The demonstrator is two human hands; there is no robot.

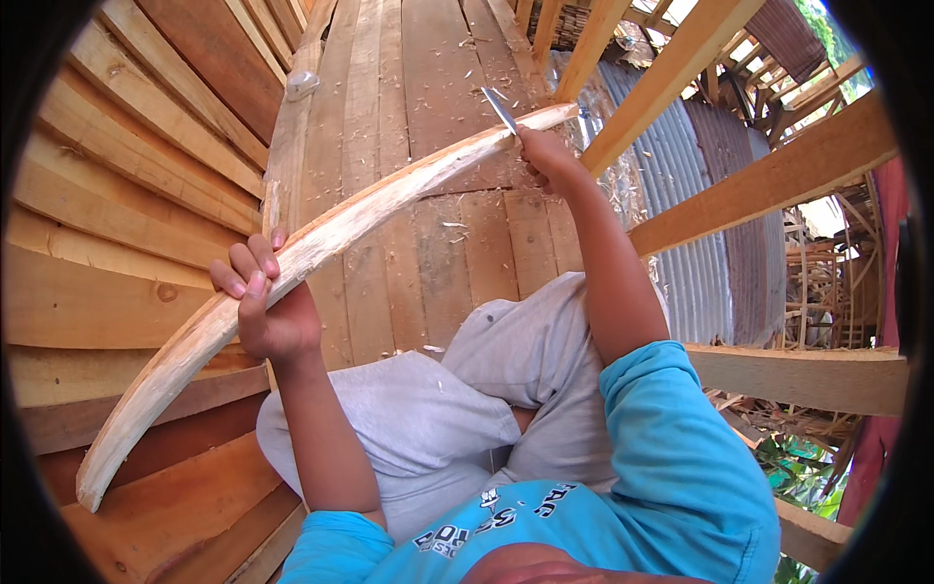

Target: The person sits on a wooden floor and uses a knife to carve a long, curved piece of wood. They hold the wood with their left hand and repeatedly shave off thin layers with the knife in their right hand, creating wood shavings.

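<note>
- The peeled wooden pole (360,214) slants beyond the grey trousers (409,409).
- Left of the trousers, the left hand (280,313) curls around it; beyond them, the right hand (547,156) grips a knife (500,110) near its far end.
- Shallow strokes, angled off the steadying hand, should shave cleanest.
- The blue T-shirt (681,457), nearer than the trousers, bears printed lettering.

Turquoise printed T-shirt (642,506), pale grey trousers (555,380).
</note>
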